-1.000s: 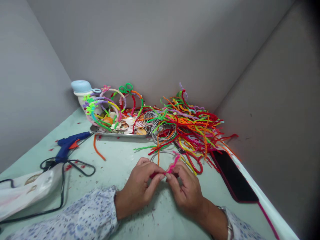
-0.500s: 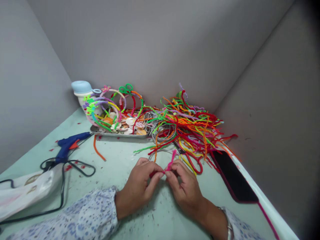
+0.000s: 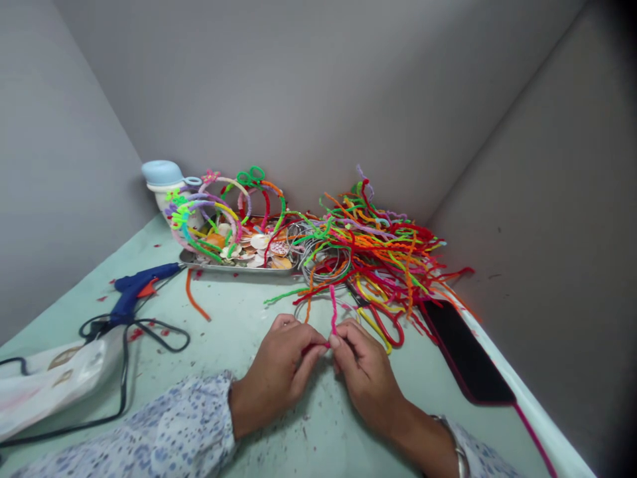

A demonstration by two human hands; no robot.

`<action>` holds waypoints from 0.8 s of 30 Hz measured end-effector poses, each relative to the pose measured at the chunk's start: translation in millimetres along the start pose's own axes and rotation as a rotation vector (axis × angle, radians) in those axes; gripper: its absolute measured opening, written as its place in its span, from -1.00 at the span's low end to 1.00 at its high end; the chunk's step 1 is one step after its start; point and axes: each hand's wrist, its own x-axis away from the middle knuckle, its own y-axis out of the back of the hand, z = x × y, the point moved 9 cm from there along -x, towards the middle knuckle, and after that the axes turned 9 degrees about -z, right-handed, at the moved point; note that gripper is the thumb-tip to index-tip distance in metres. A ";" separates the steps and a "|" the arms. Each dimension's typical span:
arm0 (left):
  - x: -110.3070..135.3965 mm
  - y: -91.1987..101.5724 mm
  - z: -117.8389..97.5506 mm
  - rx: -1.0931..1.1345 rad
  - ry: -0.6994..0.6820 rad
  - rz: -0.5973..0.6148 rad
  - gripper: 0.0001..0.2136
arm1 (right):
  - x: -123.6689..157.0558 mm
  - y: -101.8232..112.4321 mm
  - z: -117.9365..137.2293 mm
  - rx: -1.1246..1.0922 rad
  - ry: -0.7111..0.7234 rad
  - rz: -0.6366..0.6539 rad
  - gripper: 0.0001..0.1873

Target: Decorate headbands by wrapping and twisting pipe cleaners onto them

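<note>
A pink pipe cleaner (image 3: 333,307) is pinched between my two hands over the front middle of the table. One end of it points up past the fingertips of my right hand (image 3: 365,365), which is closed on it with thumb and forefinger. My left hand (image 3: 281,362) pinches a darker red-pink stretch at the left; most of that part is hidden by the fingers. Just beyond the hands lie red-handled scissors (image 3: 383,325) and a loose wire hoop that is partly covered. A large heap of coloured pipe cleaners (image 3: 383,245) spreads behind them.
A metal tray (image 3: 239,269) of shells stands at the back, with pipe-cleaner-wrapped headbands (image 3: 231,182) and a blue-capped bottle (image 3: 164,179). At left lie a blue glue gun (image 3: 134,289), its cord and a white plastic bag (image 3: 64,372). A phone (image 3: 468,352) with a cable rests at right.
The free end of the pink pipe cleaner has swung left and now stands nearly upright. The right fingertips have shifted slightly; the left hand has hardly moved.
</note>
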 end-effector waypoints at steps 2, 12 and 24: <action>0.6 -1.4 0.2 -0.011 -0.010 0.012 -0.89 | -0.4 -1.0 -4.6 -0.026 -0.057 0.012 -0.72; -0.8 0.9 1.8 -0.025 0.022 -0.009 -0.95 | 5.8 -7.9 -16.5 -0.086 -0.183 0.056 -0.71; -1.1 3.5 -5.1 -0.047 -0.055 -0.037 -0.90 | 4.3 -8.0 -13.1 -0.078 -0.164 0.051 -0.69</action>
